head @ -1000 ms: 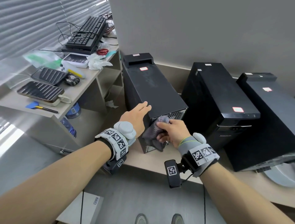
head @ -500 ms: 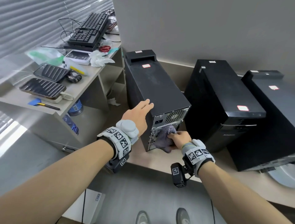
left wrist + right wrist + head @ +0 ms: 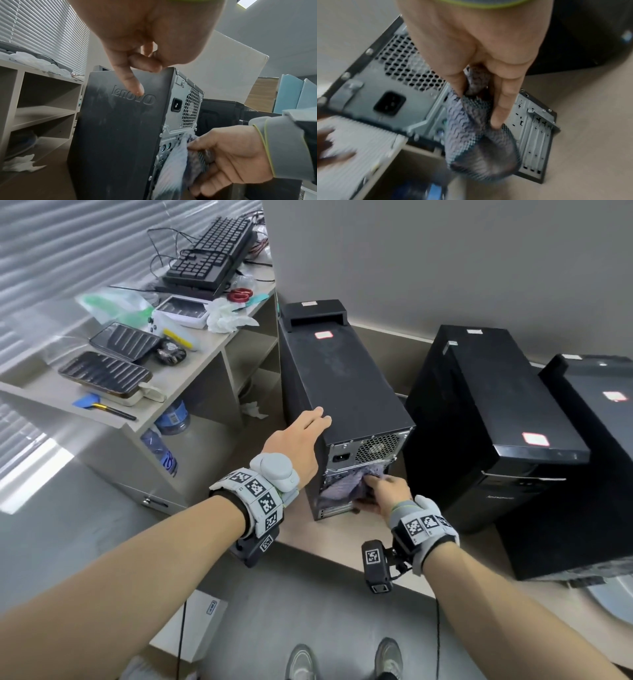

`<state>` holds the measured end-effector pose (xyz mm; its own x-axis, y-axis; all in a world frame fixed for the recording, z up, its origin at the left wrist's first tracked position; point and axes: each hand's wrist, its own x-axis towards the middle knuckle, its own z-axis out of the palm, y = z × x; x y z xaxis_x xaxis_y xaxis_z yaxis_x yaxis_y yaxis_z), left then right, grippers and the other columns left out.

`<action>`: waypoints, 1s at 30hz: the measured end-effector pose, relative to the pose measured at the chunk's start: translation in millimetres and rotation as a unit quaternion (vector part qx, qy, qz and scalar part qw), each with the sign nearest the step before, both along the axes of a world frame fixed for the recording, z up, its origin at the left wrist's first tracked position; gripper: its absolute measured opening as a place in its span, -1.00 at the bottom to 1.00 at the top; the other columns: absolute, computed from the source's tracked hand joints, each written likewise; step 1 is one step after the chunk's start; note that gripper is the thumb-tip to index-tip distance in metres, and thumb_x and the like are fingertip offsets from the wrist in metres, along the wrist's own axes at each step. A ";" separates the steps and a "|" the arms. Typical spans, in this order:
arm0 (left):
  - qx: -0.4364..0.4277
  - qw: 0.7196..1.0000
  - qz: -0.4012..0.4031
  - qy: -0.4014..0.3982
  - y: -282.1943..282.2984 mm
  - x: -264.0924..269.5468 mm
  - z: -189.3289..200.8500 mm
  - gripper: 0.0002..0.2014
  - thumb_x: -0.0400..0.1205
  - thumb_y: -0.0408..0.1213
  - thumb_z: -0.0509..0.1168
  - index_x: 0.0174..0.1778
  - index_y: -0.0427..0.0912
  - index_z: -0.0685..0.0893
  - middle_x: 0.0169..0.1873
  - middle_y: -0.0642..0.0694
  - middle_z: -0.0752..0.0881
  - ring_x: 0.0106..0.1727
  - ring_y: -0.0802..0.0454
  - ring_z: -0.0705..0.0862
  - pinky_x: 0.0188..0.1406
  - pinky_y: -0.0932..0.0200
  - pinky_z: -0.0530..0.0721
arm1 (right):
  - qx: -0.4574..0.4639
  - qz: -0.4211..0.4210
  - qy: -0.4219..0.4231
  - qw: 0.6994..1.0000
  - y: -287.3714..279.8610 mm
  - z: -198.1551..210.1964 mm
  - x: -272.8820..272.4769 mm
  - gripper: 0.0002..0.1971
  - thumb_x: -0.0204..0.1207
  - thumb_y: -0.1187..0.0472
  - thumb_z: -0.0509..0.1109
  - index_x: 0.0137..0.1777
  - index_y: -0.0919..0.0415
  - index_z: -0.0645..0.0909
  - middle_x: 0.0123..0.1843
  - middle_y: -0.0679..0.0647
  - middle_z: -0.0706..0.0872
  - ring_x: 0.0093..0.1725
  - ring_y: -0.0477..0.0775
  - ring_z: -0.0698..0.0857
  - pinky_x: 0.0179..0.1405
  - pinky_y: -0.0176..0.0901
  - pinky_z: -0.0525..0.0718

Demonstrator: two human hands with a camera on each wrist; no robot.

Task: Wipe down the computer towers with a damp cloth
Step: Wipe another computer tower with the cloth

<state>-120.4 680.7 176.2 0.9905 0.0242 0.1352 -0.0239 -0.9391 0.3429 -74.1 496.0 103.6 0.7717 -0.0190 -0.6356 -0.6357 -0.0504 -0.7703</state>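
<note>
A dusty black Lenovo tower (image 3: 342, 378) stands on a low beige platform with its grey metal rear panel (image 3: 368, 94) facing me. My left hand (image 3: 301, 436) rests on the near left top edge. Its fingers lie flat on the lid and its thumb (image 3: 130, 81) hangs down the side panel (image 3: 120, 135). My right hand (image 3: 387, 491) grips a bunched grey cloth (image 3: 342, 486) and presses it against the port area below the fan grille. The cloth (image 3: 471, 135) hangs from the fingers and covers part of the ports. It also shows in the left wrist view, cloth (image 3: 173, 162) in my right hand (image 3: 231, 155).
Two more black towers (image 3: 496, 412) (image 3: 599, 440) stand close to the right. A beige shelf desk (image 3: 191, 371) on the left carries keyboards (image 3: 212, 251), trays and tissues. A white box (image 3: 195, 628) lies on the floor beside my feet (image 3: 301, 659).
My right hand has slid the cloth down from the tower's top rear corner, past the fan grille, to the ports. The left hand has stayed on the top edge.
</note>
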 end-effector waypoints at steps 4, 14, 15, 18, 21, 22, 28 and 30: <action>0.014 1.000 0.010 -0.001 -5.8 -0.7 2.0 -0.32 0.50 -0.56 0.20 0.56 -0.03 0.40 0.60 0.07 0.31 0.37 -0.01 0.60 -0.24 0.21 0.40 | -0.121 0.240 0.007 0.963 20.1 -6.4 -21.0 -0.84 0.46 0.25 0.49 -0.05 0.33 0.67 -0.09 0.31 0.72 -0.14 0.36 0.77 -0.18 0.29 0.79; -0.002 1.000 0.025 -0.002 -5.5 -3.8 3.7 -0.31 0.50 -0.57 0.21 0.56 -0.01 0.41 0.60 0.10 0.33 0.25 -0.09 0.68 -0.21 0.16 0.52 | -0.106 0.169 -0.058 0.978 27.2 -17.9 -12.5 -0.77 0.58 0.13 0.39 -0.09 0.34 0.62 -0.13 0.32 0.73 -0.25 0.33 0.76 -0.16 0.32 0.77; 0.000 1.000 0.026 0.001 -5.4 -4.1 3.3 -0.31 0.50 -0.57 0.21 0.57 -0.01 0.40 0.60 0.10 0.32 0.27 -0.08 0.67 -0.22 0.19 0.48 | -0.118 0.170 -0.088 0.975 27.7 -16.6 -9.9 -0.74 0.57 0.09 0.40 -0.14 0.32 0.65 -0.12 0.30 0.74 -0.14 0.34 0.77 -0.09 0.33 0.75; 0.007 1.000 0.030 0.001 -5.9 -4.3 4.3 -0.31 0.51 -0.57 0.22 0.58 -0.01 0.38 0.61 0.10 0.29 0.33 -0.02 0.62 -0.24 0.24 0.36 | -0.111 0.185 -0.060 0.975 30.0 -19.7 -8.9 -0.69 0.56 0.06 0.39 0.06 0.35 0.63 0.02 0.29 0.72 -0.10 0.38 0.75 -0.25 0.30 0.78; 0.021 0.999 0.029 -0.001 -6.9 -4.5 6.4 -0.31 0.53 -0.56 0.20 0.59 0.00 0.35 0.62 0.11 0.26 0.43 0.05 0.54 -0.22 0.26 0.34 | -0.103 0.191 -0.012 0.976 35.6 -22.0 -13.2 -0.79 0.60 0.16 0.35 0.09 0.32 0.56 0.03 0.33 0.68 -0.35 0.36 0.74 -0.41 0.21 0.77; 0.019 0.999 0.032 -0.001 -7.2 -4.6 6.6 -0.31 0.53 -0.56 0.20 0.59 0.00 0.35 0.62 0.12 0.26 0.44 0.06 0.53 -0.21 0.26 0.35 | -0.108 0.197 -0.035 0.974 37.9 -19.8 -13.6 -0.84 0.60 0.18 0.35 -0.03 0.31 0.59 -0.03 0.33 0.70 -0.37 0.35 0.74 -0.37 0.23 0.78; 0.007 1.000 0.021 -0.007 -4.9 -3.6 2.1 -0.33 0.51 -0.56 0.21 0.56 -0.03 0.41 0.60 0.08 0.33 0.32 -0.04 0.64 -0.26 0.21 0.43 | -0.092 0.199 -0.049 0.974 37.5 -21.2 -16.2 -0.91 0.59 0.28 0.33 -0.01 0.28 0.64 0.02 0.32 0.70 -0.10 0.45 0.76 -0.38 0.16 0.79; 0.011 1.000 0.017 -0.002 -5.0 -3.3 2.6 -0.32 0.51 -0.56 0.21 0.57 -0.03 0.40 0.60 0.08 0.31 0.34 -0.01 0.62 -0.26 0.22 0.39 | -0.126 0.201 -0.020 0.971 33.1 -28.7 -16.6 -0.82 0.57 0.32 0.32 0.13 0.30 0.63 0.08 0.32 0.67 -0.10 0.43 0.76 -0.51 0.05 0.76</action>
<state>-123.7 675.7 178.8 0.9886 0.0554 0.1401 0.0075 -0.9468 0.3218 -90.7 529.1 74.9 0.7729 0.1378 -0.6194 -0.4954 -0.4788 -0.7248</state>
